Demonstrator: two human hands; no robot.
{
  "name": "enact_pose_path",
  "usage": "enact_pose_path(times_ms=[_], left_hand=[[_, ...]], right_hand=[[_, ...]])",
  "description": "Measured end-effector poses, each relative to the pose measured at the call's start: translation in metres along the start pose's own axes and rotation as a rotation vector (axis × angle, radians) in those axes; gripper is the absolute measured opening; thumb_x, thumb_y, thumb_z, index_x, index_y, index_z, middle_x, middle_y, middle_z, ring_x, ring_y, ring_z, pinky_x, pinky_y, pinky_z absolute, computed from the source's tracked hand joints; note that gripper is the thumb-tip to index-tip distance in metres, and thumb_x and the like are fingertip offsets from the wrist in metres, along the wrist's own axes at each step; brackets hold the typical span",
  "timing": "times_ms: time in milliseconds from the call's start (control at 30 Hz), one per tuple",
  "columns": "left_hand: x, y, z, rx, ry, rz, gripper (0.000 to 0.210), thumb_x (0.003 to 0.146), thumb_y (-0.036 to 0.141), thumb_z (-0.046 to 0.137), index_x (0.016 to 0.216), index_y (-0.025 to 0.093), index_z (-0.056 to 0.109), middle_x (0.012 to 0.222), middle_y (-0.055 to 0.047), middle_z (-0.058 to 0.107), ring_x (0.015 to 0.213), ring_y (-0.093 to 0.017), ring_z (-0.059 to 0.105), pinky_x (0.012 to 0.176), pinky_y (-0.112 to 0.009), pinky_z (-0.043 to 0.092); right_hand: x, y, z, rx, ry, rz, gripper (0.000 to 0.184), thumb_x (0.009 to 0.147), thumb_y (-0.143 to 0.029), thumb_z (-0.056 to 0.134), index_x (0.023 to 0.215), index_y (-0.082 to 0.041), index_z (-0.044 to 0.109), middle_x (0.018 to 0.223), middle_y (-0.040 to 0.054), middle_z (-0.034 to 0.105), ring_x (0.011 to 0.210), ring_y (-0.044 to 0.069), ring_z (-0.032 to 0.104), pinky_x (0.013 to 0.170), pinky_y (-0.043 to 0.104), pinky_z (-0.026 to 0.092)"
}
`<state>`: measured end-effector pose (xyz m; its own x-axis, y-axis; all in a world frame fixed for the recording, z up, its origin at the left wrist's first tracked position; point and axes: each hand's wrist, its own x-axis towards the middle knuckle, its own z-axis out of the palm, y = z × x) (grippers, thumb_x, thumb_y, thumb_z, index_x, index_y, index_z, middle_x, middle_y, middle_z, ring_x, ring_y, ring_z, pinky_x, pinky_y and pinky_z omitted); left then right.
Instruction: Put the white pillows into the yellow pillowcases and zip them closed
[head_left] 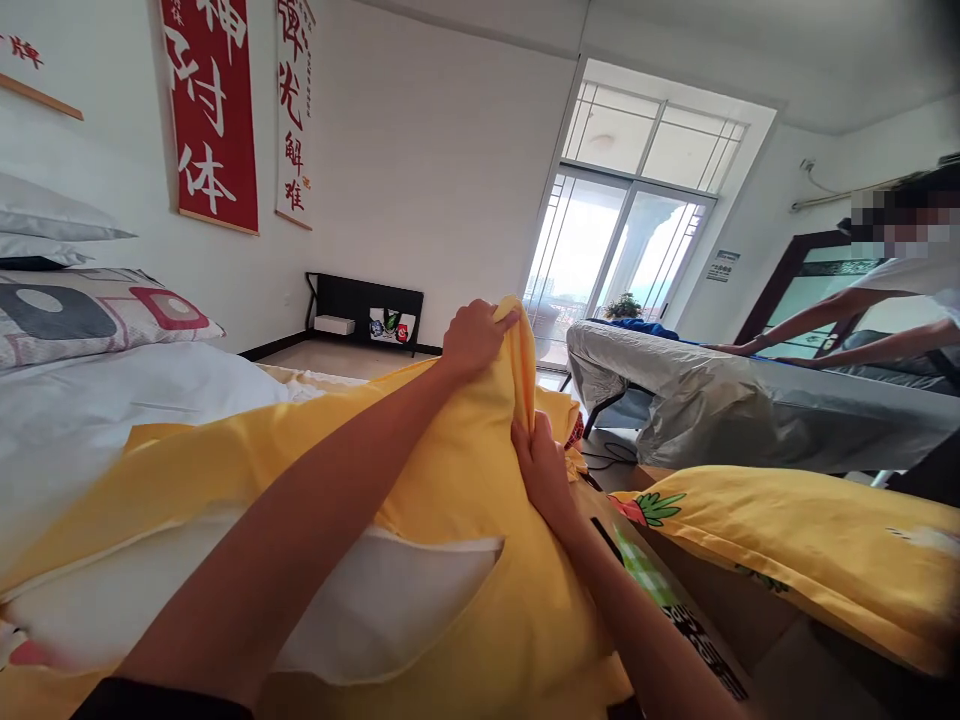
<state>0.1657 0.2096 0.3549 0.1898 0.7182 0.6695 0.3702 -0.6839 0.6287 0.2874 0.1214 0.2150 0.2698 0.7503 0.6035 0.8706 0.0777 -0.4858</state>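
A large yellow duvet cover (pixel 450 480) lies across the bed before me, a long slit in it showing white cloth (pixel 390 590); whether that is lining or filling I cannot tell. My left hand (pixel 474 340) is closed on a raised corner of the cover, its fingers wrapped round the folded edge. Lower down the same edge, my right hand (pixel 544 468) pinches the cloth, thumb up. Between the two hands the fold hangs nearly upright. The palm side of both hands is hidden.
A yellow pillow (pixel 795 540) rests on a cardboard box (pixel 735 610) at right. Patterned pillow (pixel 105 310) and white bedding (pixel 187 390) lie at left. Beyond, another person's hands (pixel 739 348) press on a table with a grey cover (pixel 720 400). A black bench (pixel 360 305) stands by the wall.
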Motion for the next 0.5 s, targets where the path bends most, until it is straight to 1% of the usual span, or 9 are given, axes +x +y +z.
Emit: enact_pose_path(times_ms=[33,100,167,200,267,333,367,433,500], left_hand=[[0.003,-0.005,-0.002,-0.025,0.016,-0.029,0.041,0.086,0.044,0.056,0.057,0.020,0.038,0.058,0.001,0.041,0.058,-0.014,0.041,0.057,-0.027,0.025],[0.008,-0.018,-0.008,-0.095,0.031,-0.077,0.041,0.087,0.041,0.055,0.057,0.020,0.036,0.058,0.002,0.037,0.058,-0.013,0.039,0.056,-0.027,0.025],[0.010,-0.033,-0.010,-0.162,0.029,-0.107,0.041,0.087,0.039,0.055,0.056,0.021,0.035,0.058,0.003,0.034,0.056,-0.012,0.036,0.055,-0.026,0.024],[0.011,-0.039,-0.008,-0.187,0.028,-0.122,0.041,0.086,0.039,0.055,0.056,0.021,0.035,0.058,0.003,0.033,0.056,-0.012,0.035,0.055,-0.026,0.024],[0.012,-0.049,0.002,-0.216,0.020,-0.151,0.040,0.086,0.039,0.056,0.056,0.021,0.037,0.057,0.003,0.034,0.055,-0.011,0.035,0.054,-0.026,0.024],[0.012,-0.056,0.019,-0.225,-0.004,-0.158,0.038,0.085,0.039,0.057,0.055,0.020,0.041,0.055,0.003,0.036,0.054,-0.012,0.036,0.054,-0.026,0.026],[0.013,-0.058,0.027,-0.223,-0.022,-0.157,0.038,0.083,0.039,0.058,0.055,0.020,0.043,0.054,0.003,0.037,0.054,-0.012,0.037,0.054,-0.026,0.026],[0.014,-0.064,0.041,-0.215,-0.057,-0.159,0.038,0.081,0.038,0.062,0.053,0.019,0.045,0.052,0.003,0.040,0.054,-0.012,0.039,0.054,-0.025,0.027],[0.018,-0.071,0.048,-0.198,-0.075,-0.180,0.040,0.077,0.038,0.065,0.050,0.019,0.045,0.051,0.003,0.041,0.054,-0.012,0.040,0.054,-0.025,0.028]], right_hand=[[0.000,0.007,-0.002,-0.029,-0.046,0.017,0.037,0.091,-0.046,0.031,0.107,-0.019,0.051,0.070,0.0055,0.061,0.068,0.025,0.058,0.058,0.029,0.035],[-0.004,0.024,-0.009,-0.053,-0.132,0.048,0.045,0.089,-0.047,0.037,0.120,-0.018,0.049,0.077,0.0071,0.064,0.075,0.027,0.061,0.064,0.031,0.039],[-0.018,0.041,-0.013,0.026,-0.207,0.062,0.057,0.086,-0.053,0.041,0.130,-0.018,0.045,0.089,0.0092,0.067,0.086,0.029,0.063,0.071,0.035,0.043],[-0.029,0.049,-0.012,0.098,-0.246,0.065,0.059,0.084,-0.057,0.042,0.129,-0.019,0.047,0.095,0.0100,0.068,0.092,0.029,0.062,0.074,0.037,0.045],[-0.055,0.061,-0.001,0.253,-0.292,0.096,0.057,0.082,-0.065,0.041,0.113,-0.021,0.060,0.097,0.0101,0.068,0.094,0.028,0.061,0.074,0.037,0.048],[-0.080,0.073,0.019,0.373,-0.271,0.172,0.058,0.083,-0.070,0.034,0.088,-0.021,0.066,0.082,0.0085,0.068,0.079,0.026,0.061,0.064,0.034,0.048],[-0.090,0.080,0.030,0.403,-0.241,0.207,0.062,0.084,-0.071,0.029,0.077,-0.021,0.065,0.073,0.0075,0.067,0.069,0.024,0.060,0.058,0.033,0.047],[-0.098,0.096,0.050,0.371,-0.200,0.213,0.065,0.084,-0.073,0.026,0.060,-0.022,0.056,0.058,0.0062,0.060,0.055,0.021,0.054,0.050,0.031,0.041],[-0.093,0.115,0.064,0.258,-0.176,0.160,0.064,0.086,-0.073,0.025,0.059,-0.022,0.052,0.054,0.0066,0.059,0.051,0.020,0.052,0.050,0.030,0.037]])
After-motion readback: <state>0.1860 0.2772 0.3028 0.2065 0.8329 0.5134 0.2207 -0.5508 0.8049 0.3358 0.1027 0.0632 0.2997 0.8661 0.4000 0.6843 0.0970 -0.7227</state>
